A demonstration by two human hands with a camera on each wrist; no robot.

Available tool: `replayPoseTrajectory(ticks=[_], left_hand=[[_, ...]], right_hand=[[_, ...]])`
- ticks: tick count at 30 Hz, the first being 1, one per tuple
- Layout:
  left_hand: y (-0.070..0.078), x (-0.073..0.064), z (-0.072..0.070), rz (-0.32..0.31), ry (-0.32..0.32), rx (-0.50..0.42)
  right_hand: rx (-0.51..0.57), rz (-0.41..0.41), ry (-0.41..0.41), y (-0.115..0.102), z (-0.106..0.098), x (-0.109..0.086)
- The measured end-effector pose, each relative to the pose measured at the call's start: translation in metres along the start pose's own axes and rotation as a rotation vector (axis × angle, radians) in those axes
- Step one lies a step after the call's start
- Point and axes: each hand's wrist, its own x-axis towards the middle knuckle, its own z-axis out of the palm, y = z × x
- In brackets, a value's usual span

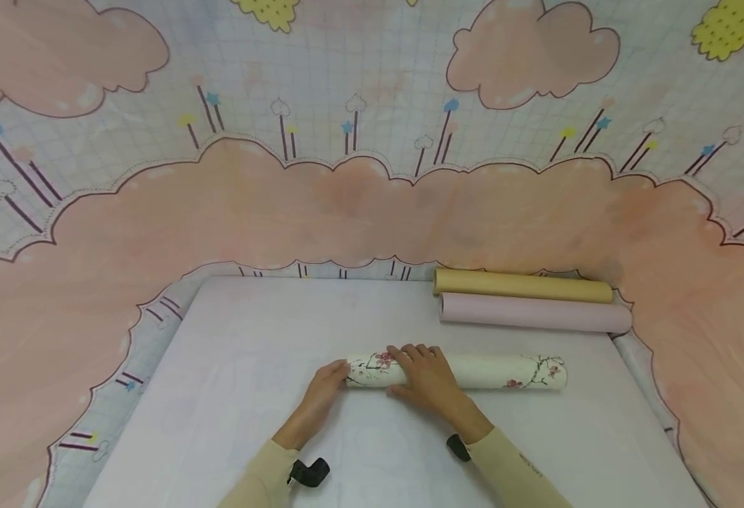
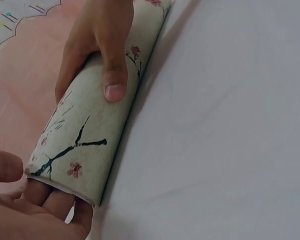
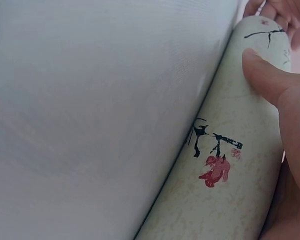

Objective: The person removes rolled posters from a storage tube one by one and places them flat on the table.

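A pale wallpaper roll (image 1: 486,372) printed with dark branches and red blossoms lies crosswise on the white tabletop. My right hand (image 1: 427,381) grips it left of its middle, the thumb on the near side and the fingers over the top. At the roll's left end is my left hand (image 1: 324,396). In the left wrist view, the left hand's fingers (image 2: 60,202) are curled into the open end, their tips hidden inside, with the thumb outside near the rim. The right wrist view shows the right thumb (image 3: 265,75) lying along the printed paper.
Behind and to the right lie a yellow roll (image 1: 524,286) and a pale pink roll (image 1: 533,312), side by side near the table's back edge. A cloud-patterned cloth (image 1: 346,212) surrounds the white table (image 1: 251,339).
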Motion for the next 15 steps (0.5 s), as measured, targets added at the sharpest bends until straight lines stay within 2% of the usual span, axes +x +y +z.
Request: replayPoseTrajectory(ticks=[2,6,15], left_hand=[[-0.001,0.001,-0.003,0.005,0.006,-0.005],[-0.003,0.001,-0.01,0.011,0.05,0.041],[-0.007,0.003,-0.022,0.01,0.105,0.093]], right_hand=[[0.01,0.002,-0.015,0.001,-0.001,0.001],[0.042,0.01,-0.042,0.001,-0.003,0.0],[0.042,-0.002,-0.018,0.002,-0.003,-0.001]])
